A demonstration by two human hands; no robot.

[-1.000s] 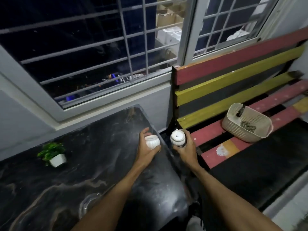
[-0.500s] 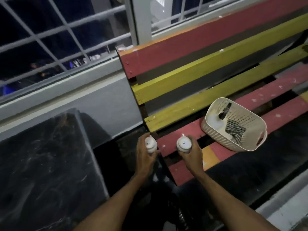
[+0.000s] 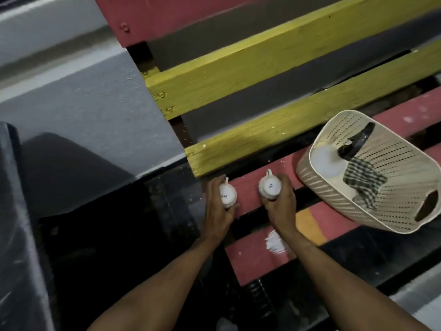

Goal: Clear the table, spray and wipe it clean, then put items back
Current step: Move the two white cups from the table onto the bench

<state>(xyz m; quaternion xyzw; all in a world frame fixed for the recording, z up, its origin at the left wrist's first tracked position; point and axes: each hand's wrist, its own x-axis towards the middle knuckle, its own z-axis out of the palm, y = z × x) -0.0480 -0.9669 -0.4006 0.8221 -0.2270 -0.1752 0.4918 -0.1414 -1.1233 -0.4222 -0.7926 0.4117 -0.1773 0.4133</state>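
At far left shows the dark table [image 3: 14,223] edge. The left hand [image 3: 218,211] wraps its fingers round a white cup [image 3: 228,196], upside down over the near end of the bench [image 3: 250,189]. Just beside it, the right hand [image 3: 280,206] grips a second cup [image 3: 269,186], also inverted. To the right, a cream basket [image 3: 334,197] sits on the slats, holding a white spray bottle [image 3: 328,161] with black trigger and a checked cloth [image 3: 362,180].
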